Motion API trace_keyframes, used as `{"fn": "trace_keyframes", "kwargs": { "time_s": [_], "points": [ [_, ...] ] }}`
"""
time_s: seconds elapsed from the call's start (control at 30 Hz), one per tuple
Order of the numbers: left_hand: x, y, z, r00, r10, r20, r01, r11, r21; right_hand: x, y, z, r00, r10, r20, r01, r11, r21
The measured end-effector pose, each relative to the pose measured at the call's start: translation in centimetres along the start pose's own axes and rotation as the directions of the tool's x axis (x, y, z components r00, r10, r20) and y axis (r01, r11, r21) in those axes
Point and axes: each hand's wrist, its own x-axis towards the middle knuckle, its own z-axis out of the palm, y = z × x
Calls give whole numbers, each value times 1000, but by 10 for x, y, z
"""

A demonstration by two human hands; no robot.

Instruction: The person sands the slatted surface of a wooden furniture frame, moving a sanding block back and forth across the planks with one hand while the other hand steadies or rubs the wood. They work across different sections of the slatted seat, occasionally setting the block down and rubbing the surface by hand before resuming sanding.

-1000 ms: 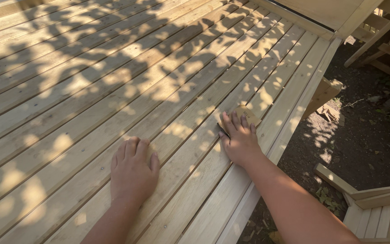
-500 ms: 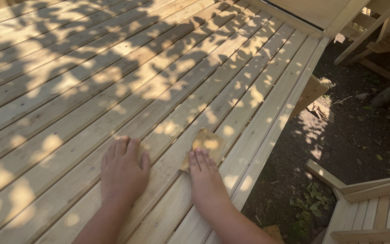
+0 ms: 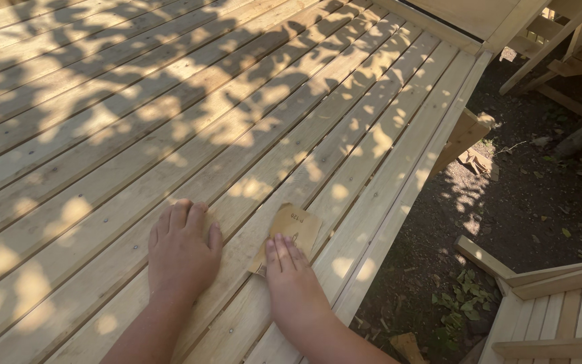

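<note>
My left hand (image 3: 180, 255) lies flat, palm down, on the pale wooden slatted surface (image 3: 170, 121), fingers together. My right hand (image 3: 292, 283) rests beside it with its fingers pressing on the near edge of a tan sheet of sandpaper (image 3: 294, 231), which lies flat on a plank with its paper backing up. Most of the sheet shows beyond my fingertips. Dappled leaf shadows cover the planks.
The slatted surface ends at a long edge (image 3: 405, 202) on the right, with bare soil (image 3: 533, 202) below. Wooden offcuts (image 3: 478, 162) lie on the ground. Another slatted wooden piece (image 3: 560, 310) sits at the lower right, and timber frames (image 3: 560, 47) stand at the upper right.
My right hand has slid back toward me along the plank with the sandpaper, which now shows from under the fingers. The left hand has stayed flat.
</note>
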Motion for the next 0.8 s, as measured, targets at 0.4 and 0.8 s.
{"fn": "trace_keyframes", "kwargs": {
  "time_s": [0.4,0.8],
  "points": [
    [0,1,1,1000,8,-13,-8,1000,1,-12,-15,-6,999,23,29,-24,1000,21],
    [1,-1,4,998,28,-52,-29,1000,-5,6,-11,-24,997,75,-22,-77,993,-94]
  ]
}}
